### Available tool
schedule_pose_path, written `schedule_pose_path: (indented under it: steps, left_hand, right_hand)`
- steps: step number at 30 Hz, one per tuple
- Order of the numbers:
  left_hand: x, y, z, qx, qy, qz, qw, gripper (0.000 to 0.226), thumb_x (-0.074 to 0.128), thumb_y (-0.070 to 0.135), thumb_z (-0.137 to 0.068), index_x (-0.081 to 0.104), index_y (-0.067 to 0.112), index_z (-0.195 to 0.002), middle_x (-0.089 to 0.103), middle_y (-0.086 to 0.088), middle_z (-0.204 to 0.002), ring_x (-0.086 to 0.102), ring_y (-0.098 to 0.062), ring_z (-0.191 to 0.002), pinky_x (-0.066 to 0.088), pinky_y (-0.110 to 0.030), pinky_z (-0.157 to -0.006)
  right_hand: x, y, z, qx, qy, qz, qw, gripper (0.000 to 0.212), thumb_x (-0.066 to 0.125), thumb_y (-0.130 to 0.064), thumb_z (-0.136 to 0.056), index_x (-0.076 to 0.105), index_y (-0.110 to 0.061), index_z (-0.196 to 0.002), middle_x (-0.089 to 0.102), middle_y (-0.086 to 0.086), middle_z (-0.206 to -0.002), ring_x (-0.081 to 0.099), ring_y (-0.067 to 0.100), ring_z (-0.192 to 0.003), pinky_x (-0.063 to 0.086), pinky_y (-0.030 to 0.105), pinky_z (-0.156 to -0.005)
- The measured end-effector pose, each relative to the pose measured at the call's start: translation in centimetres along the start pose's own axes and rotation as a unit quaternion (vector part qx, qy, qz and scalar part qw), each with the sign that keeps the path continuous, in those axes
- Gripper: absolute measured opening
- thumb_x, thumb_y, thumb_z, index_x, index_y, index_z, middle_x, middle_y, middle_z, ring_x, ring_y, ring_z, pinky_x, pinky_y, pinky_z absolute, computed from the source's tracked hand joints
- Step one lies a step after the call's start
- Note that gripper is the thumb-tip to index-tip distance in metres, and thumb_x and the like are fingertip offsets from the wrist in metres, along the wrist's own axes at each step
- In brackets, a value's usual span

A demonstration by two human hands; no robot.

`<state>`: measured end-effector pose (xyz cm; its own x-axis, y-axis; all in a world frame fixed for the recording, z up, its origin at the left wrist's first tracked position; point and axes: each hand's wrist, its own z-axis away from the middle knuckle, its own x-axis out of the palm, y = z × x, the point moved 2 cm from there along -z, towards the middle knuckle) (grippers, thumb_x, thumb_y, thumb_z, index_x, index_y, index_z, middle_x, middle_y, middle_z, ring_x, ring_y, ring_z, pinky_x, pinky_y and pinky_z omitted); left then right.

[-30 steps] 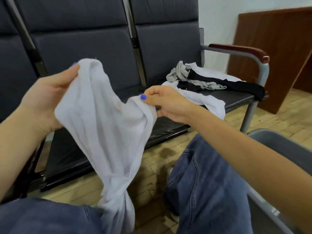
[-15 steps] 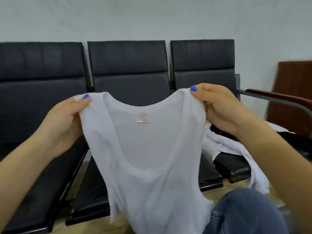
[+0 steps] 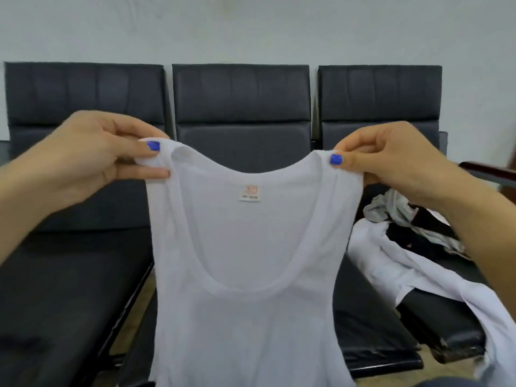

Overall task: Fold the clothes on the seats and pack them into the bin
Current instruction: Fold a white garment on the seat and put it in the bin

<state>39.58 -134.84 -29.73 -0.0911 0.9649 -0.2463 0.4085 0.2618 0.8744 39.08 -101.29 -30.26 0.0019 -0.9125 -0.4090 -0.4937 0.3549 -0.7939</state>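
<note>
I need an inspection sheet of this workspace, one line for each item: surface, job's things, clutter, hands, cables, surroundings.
Surface: row of three dark padded seats; the left and middle cushions show nothing lying on them.
Job's things: white tank top held up spread, label facing the camera; pile of unfolded clothes, white, grey and black, on the right seat. The bin is not in view.
Clutter: nothing seen.
Hands: left hand pinches one shoulder strap, right hand pinches the other.
Cables: nothing seen.
Surroundings: pale wall behind the seats; a wooden armrest at the right edge.
</note>
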Motion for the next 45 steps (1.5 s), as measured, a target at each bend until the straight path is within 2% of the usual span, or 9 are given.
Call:
schedule_pose_path:
  steps: [2, 6, 16, 20, 22, 27, 32, 40, 45]
  left_hand:
    - [0.6, -0.9, -1.1, -0.036, 0.001, -0.044, 0.998, 0.027, 0.062, -0.006, -0.082, 0.075, 0.012, -0.068, 0.074, -0.009, -0.082, 0.073, -0.022, -0.079, 0.059, -0.026, -0.061]
    - [2.5, -4.1, -2.8, -0.083, -0.023, -0.178, 0.980, 0.016, 0.056, 0.000, -0.091, 0.069, 0.009, -0.089, 0.071, -0.010, -0.091, 0.072, -0.017, -0.078, 0.058, -0.019, -0.063]
    - [6.0, -15.1, -9.6, -0.155, 0.006, -0.233, 0.960, 0.005, 0.066, 0.012, -0.087, 0.066, 0.015, -0.083, 0.069, -0.004, -0.083, 0.070, -0.014, -0.071, 0.057, -0.028, -0.072]
    - [7.4, -22.4, -12.3, -0.207, 0.035, -0.188, 0.959, 0.010, 0.065, 0.006, -0.087, 0.067, 0.013, -0.080, 0.064, -0.003, -0.089, 0.067, -0.016, -0.077, 0.058, -0.033, -0.077]
    - [8.0, -25.8, -13.6, -0.228, 0.049, -0.182, 0.955, 0.010, 0.064, 0.004, -0.087, 0.067, 0.011, -0.081, 0.063, -0.004, -0.089, 0.065, -0.017, -0.078, 0.057, -0.035, -0.079]
    - [9.1, -32.0, -19.1, -0.150, 0.106, -0.267, 0.946, 0.014, 0.059, 0.005, -0.090, 0.066, 0.011, -0.078, 0.063, -0.002, -0.079, 0.059, -0.015, -0.077, 0.044, -0.021, -0.064]
    - [11.3, -36.1, -24.9, -0.123, 0.106, -0.301, 0.940, 0.015, 0.052, 0.002, -0.090, 0.063, 0.010, -0.084, 0.062, -0.006, -0.088, 0.057, -0.019, -0.079, 0.039, -0.023, -0.056]
    - [12.1, -37.6, -21.9, -0.046, 0.100, -0.294, 0.949, 0.033, 0.052, -0.010, -0.084, 0.043, 0.018, -0.098, 0.033, 0.002, -0.111, 0.045, -0.017, -0.097, 0.036, -0.023, -0.080]
    - [9.8, -33.1, -16.5, -0.078, 0.017, -0.293, 0.953, 0.028, 0.057, -0.001, -0.089, 0.052, 0.018, -0.110, 0.052, 0.004, -0.110, 0.049, -0.009, -0.105, 0.038, -0.021, -0.087]
  right_hand:
    - [0.3, 1.1, -1.7, 0.019, 0.005, 0.089, 0.996, 0.005, 0.070, -0.018, -0.082, 0.071, -0.016, -0.077, 0.066, -0.007, -0.055, 0.055, 0.002, -0.045, 0.044, 0.016, -0.044]
    - [2.2, 5.3, -5.2, 0.171, -0.028, 0.039, 0.984, 0.008, 0.066, -0.013, -0.087, 0.072, -0.008, -0.087, 0.047, 0.006, -0.054, 0.029, 0.006, -0.033, 0.024, 0.018, -0.033]
    - [7.7, 17.2, -14.1, 0.435, -0.058, -0.044, 0.898, 0.028, 0.059, 0.003, -0.090, 0.057, 0.004, -0.118, 0.061, 0.017, -0.101, 0.069, 0.025, -0.056, 0.058, 0.030, -0.048]
    - [10.9, 21.3, -17.3, 0.443, -0.146, 0.078, 0.881, 0.036, 0.057, 0.000, -0.092, 0.051, 0.008, -0.127, 0.057, 0.010, -0.080, 0.066, 0.031, -0.102, 0.054, 0.031, -0.089]
    - [12.3, 23.7, -19.1, 0.436, -0.146, 0.088, 0.884, 0.039, 0.053, 0.007, -0.091, 0.047, 0.008, -0.129, 0.052, 0.009, -0.079, 0.058, 0.031, -0.116, 0.057, 0.022, -0.068]
    - [14.6, 29.3, -24.8, 0.426, -0.081, 0.069, 0.899, 0.017, 0.053, 0.007, -0.089, 0.047, -0.007, -0.082, 0.051, 0.009, -0.086, 0.056, 0.023, -0.070, 0.053, 0.023, -0.042]
    - [16.7, 34.3, -28.4, 0.346, 0.109, 0.155, 0.919, 0.020, 0.053, -0.010, -0.089, 0.045, -0.009, -0.070, 0.063, 0.018, -0.099, 0.066, 0.035, -0.082, 0.057, 0.037, -0.073]
    - [19.0, 36.7, -25.8, 0.226, 0.027, 0.218, 0.949, 0.036, 0.053, -0.012, -0.090, 0.037, -0.009, -0.121, 0.028, 0.009, -0.120, 0.048, 0.023, -0.079, 0.043, 0.035, -0.071]
    - [19.2, 34.2, -23.2, 0.215, -0.117, 0.291, 0.925, 0.013, 0.047, -0.025, -0.095, 0.051, -0.013, -0.093, 0.047, 0.003, -0.095, 0.049, 0.024, -0.091, 0.043, 0.036, -0.081]
